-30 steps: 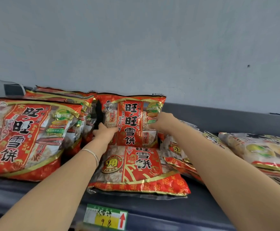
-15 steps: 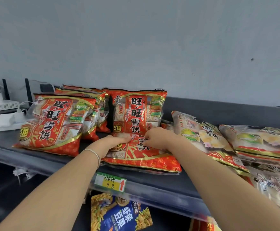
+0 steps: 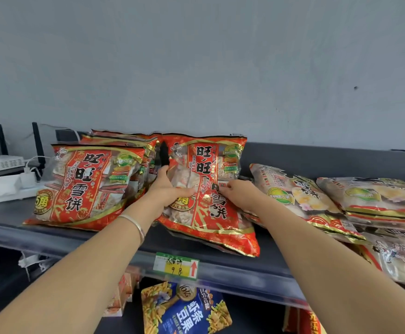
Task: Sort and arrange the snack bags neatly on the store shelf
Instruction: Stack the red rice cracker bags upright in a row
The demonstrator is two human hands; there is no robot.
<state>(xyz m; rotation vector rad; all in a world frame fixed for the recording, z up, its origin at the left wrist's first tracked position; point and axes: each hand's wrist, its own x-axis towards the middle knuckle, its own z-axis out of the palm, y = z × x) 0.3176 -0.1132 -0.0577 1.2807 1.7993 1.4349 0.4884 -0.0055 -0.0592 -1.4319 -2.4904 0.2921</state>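
A red and gold snack bag is tilted up on the dark shelf, its top edge leaning toward another upright red bag behind it. My left hand grips the tilted bag's upper left edge. My right hand pinches its upper right edge. A row of the same red bags stands upright to the left. Pale bags with gold trim lie flat in stacks on the right.
A price label sits on the shelf's front rail. A blue snack bag shows on the lower shelf. White electronic devices and cables stand at the far left. A grey wall rises behind the shelf.
The red bag that lay flat at the front has been lifted by its top edge and now tilts up. Both hands rose with it.
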